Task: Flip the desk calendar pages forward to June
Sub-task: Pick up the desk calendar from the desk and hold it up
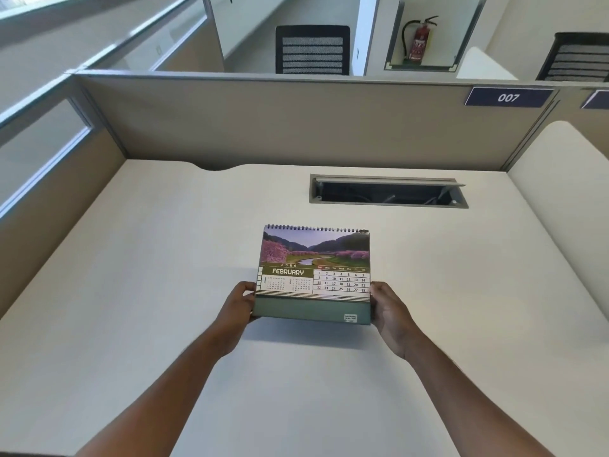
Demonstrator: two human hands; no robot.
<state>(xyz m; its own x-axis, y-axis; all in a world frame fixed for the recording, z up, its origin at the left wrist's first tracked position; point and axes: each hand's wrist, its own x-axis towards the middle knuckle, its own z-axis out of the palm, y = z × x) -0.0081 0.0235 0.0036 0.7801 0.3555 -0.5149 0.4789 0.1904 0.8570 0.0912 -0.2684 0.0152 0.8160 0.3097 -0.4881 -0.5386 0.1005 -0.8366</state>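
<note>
White laminate tabletop (138, 291) is filling most of the frame, w/ a green-based, spiral-bound desk calendar (313, 275) sitting centre frame, slightly below the middle. Calendar is showing the FEBRUARY 2026 page: photo of pink blossom trees, a river & hills on the upper half, date grid at lower right, two mini-month grids at lower left. Black wire spiral is running along its top edge; small white sticker at the base's lower right corner.

Left hand (235, 311) is gripping the calendar's lower left edge, thumb on the front face, fingers wrapping behind the base. Right hand (390, 313) is gripping the lower right edge the same way, thumb touching the page by the date grid. Both grips are closed on the calendar. Can't tell if the base is resting on the tabletop or lifted just off it; a soft shadow is lying under it.

Upper centre-right of the tabletop: a grey rectangular cable hatch (389, 192), lid open, dark inside. Beige fabric partition wall (280, 123) is standing behind, w/ a navy "007" number plate (509, 97) at upper right. Beyond it, top of frame: a black mesh office chair (312, 50) & a red fire extinguisher (419, 41) in a wall recess.
</note>
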